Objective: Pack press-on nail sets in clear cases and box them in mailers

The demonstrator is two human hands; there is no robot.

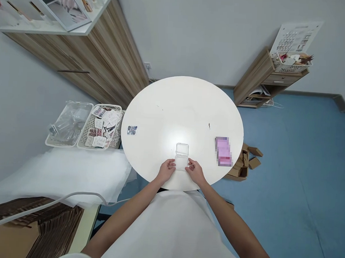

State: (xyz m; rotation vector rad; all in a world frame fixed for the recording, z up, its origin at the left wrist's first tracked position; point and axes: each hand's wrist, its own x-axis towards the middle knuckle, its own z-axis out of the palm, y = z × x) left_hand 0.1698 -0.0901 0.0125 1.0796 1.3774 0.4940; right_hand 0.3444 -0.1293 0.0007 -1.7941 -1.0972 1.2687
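Note:
A small clear plastic hinged box [182, 155] lies opened flat on the round white table [185, 110], near its front edge. My left hand [167, 170] pinches the box's near left corner. On the opposite side, my right hand [195, 171] grips the near right corner with curled fingers. A small card of dark press-on nails [132, 130] rests at the table's left edge. Towards the right edge lies a pink phone-like item [223, 151], blurred.
Two white baskets stand on a cloth-covered surface to the left: one with clear plastic boxes [69, 123], one with nail cards [102, 126]. Small cardboard boxes [245, 160] lie on the blue floor at right. Wooden cabinets [92, 51] stand behind.

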